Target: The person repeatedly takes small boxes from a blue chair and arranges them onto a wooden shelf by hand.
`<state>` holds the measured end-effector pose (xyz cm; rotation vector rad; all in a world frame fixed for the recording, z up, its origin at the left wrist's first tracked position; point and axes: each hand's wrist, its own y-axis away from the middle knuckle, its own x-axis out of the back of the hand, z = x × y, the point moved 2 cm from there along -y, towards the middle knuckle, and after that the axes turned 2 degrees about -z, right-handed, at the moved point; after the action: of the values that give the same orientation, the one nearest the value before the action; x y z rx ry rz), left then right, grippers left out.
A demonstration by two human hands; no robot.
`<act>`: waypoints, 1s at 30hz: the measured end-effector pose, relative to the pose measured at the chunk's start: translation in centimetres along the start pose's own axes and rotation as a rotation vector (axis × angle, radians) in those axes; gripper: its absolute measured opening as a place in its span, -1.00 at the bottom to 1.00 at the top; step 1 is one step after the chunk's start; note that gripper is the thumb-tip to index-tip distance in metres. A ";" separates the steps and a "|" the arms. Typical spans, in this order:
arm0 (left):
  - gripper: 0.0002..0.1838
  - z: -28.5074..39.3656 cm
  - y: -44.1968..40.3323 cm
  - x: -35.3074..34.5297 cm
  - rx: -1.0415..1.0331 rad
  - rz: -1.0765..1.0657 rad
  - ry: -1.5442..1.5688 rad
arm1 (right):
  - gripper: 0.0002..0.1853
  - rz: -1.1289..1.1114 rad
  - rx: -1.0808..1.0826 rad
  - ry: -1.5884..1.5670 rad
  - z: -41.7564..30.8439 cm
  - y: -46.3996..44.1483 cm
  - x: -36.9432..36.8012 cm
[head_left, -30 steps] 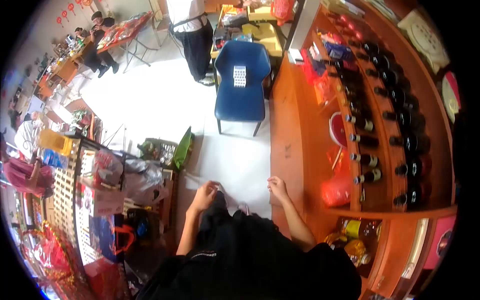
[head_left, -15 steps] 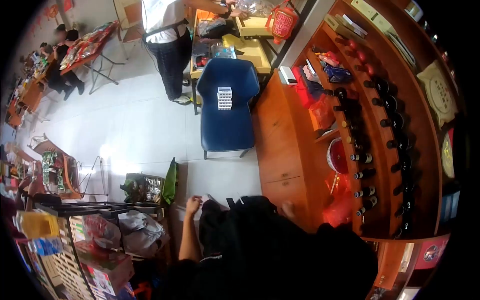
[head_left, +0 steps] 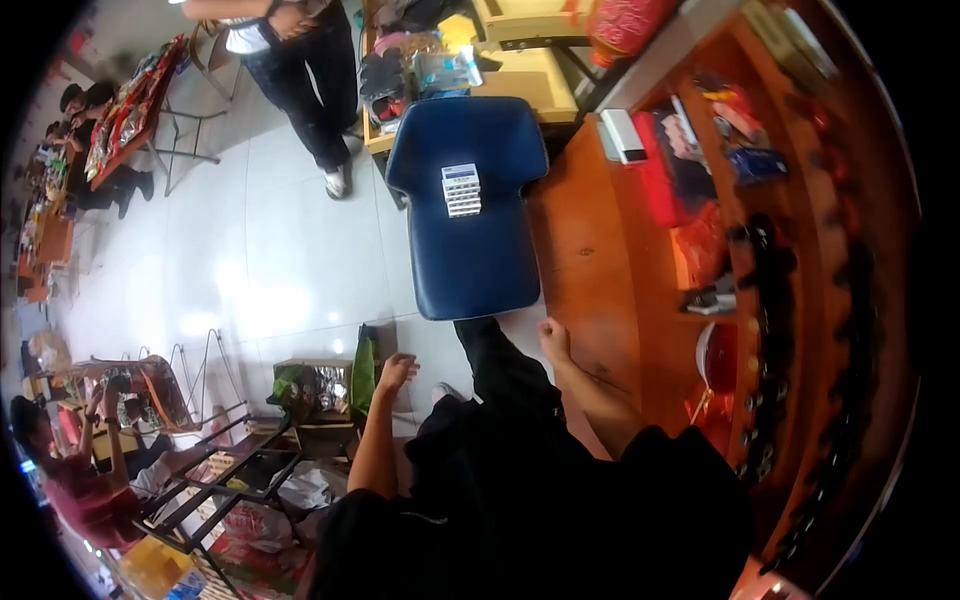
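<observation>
My left hand (head_left: 398,371) hangs at the left of my body over the floor, its fingers loosely bent and apart, holding nothing. My right hand (head_left: 553,340) is curled closed near the front right corner of a blue chair (head_left: 475,265), beside a wooden cabinet; I see nothing in it. A stack of small white boxes (head_left: 461,190) sits on the chair seat, out of reach of both hands. My leg extends forward toward the chair's front edge.
To the right runs a wooden cabinet (head_left: 590,250) with a bottle rack (head_left: 770,330). A box of packets (head_left: 325,385) and a metal-framed rack (head_left: 225,490) stand at left. A person (head_left: 300,80) stands by a table with drawers (head_left: 535,85); another person (head_left: 85,480) is at lower left.
I have moved forward, so the chair and its boxes appear closer. My right hand has swung forward into clear view. The standing person has turned and brought their hands in front of their body.
</observation>
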<state>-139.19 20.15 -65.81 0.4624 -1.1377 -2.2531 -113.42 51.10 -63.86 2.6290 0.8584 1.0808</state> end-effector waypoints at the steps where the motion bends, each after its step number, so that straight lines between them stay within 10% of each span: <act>1: -0.68 2.5 -1.4 -0.3 0.053 -0.015 0.005 | -0.88 -0.017 0.097 -0.010 -0.8 -3.1 -0.7; 14: -0.41 21.9 -31.6 -10.1 0.029 -0.170 0.690 | -0.27 -0.415 0.501 0.647 -19.7 -37.6 -11.3; 23: -0.19 24.4 -36.4 -14.2 -0.060 -0.130 1.184 | -0.27 -0.492 0.479 0.592 -18.4 -36.5 -14.0; 30: -0.62 25.8 -31.7 -12.2 -0.033 -0.098 1.062 | -0.33 -0.468 0.549 0.589 -19.6 -30.5 -13.7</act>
<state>-153.90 58.84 -76.13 1.4777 -0.5035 -1.6462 -148.36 67.14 -68.78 2.2501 2.0182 1.6750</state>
